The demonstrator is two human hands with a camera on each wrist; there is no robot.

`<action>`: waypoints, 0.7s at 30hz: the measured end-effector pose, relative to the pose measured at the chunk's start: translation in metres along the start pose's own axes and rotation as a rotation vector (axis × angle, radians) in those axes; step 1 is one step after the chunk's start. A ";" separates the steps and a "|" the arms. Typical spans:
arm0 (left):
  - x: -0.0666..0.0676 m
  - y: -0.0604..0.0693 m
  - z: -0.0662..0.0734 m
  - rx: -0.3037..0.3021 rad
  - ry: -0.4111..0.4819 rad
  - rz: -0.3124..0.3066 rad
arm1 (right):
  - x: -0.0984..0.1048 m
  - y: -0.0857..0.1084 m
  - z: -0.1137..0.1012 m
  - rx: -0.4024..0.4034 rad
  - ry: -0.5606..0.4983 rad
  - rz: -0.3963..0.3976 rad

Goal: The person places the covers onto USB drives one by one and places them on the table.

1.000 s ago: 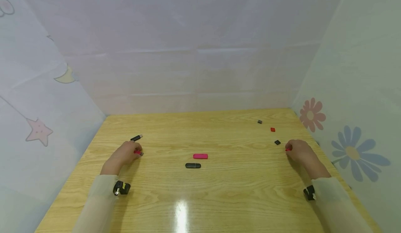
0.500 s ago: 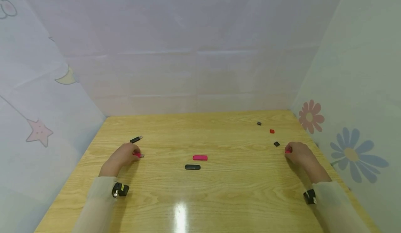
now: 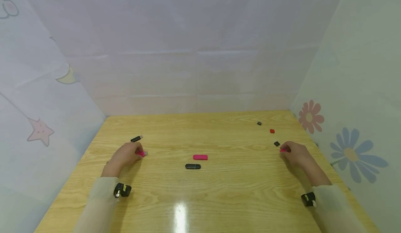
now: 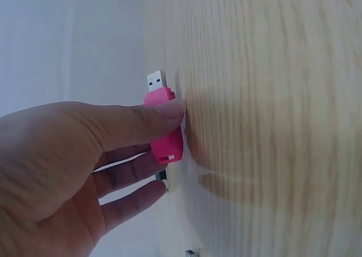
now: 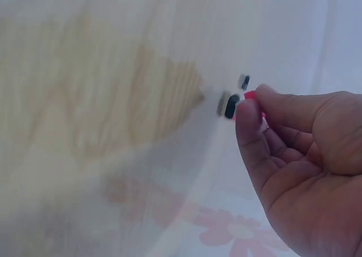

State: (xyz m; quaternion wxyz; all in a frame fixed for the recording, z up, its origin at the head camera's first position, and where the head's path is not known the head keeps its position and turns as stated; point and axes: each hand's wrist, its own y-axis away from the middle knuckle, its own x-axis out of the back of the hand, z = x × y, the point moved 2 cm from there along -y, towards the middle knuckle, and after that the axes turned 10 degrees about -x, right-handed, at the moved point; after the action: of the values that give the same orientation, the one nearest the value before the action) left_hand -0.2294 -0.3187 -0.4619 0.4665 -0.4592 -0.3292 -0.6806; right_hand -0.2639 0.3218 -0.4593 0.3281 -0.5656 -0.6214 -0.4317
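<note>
My left hand (image 3: 126, 155) pinches a pink USB flash drive (image 4: 167, 145) between thumb and fingers. Its bare metal plug (image 4: 156, 80) points away from the palm. On the right of the table, my right hand (image 3: 297, 153) pinches a small pink cap (image 3: 283, 150), mostly hidden behind the fingertips in the right wrist view. Just beyond the left hand lies a black USB flash drive (image 3: 136, 139), plug exposed. A small black cap (image 3: 277, 144) lies close to the right hand's fingertips.
Mid-table lie a pink USB flash drive (image 3: 200, 157) and a black one (image 3: 193, 166), neither showing a plug. Farther back on the right are a small red cap (image 3: 272, 131) and a dark grey one (image 3: 259, 123). Printed sheets (image 3: 194, 79) wall the wooden table (image 3: 219, 198) at back and sides.
The left hand has shifted slightly right with the pink flash drive, showing more of it. The right hand has moved a little left with the pink cap. The other pieces stay put.
</note>
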 end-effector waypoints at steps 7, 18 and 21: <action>-0.004 -0.009 0.012 -0.043 0.041 0.042 | -0.009 0.004 -0.022 0.086 -0.056 -0.009; -0.008 -0.023 0.044 -0.099 0.104 0.065 | -0.020 0.008 -0.053 0.152 -0.126 -0.037; -0.011 -0.027 0.051 -0.107 0.128 0.061 | -0.024 0.009 -0.058 0.148 -0.138 -0.048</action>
State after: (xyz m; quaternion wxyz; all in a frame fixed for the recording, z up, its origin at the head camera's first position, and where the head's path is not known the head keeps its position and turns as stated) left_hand -0.2370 -0.2609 -0.4545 0.4819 -0.4489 -0.2477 -0.7105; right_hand -0.2566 0.2591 -0.4553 0.3149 -0.5532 -0.6861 -0.3522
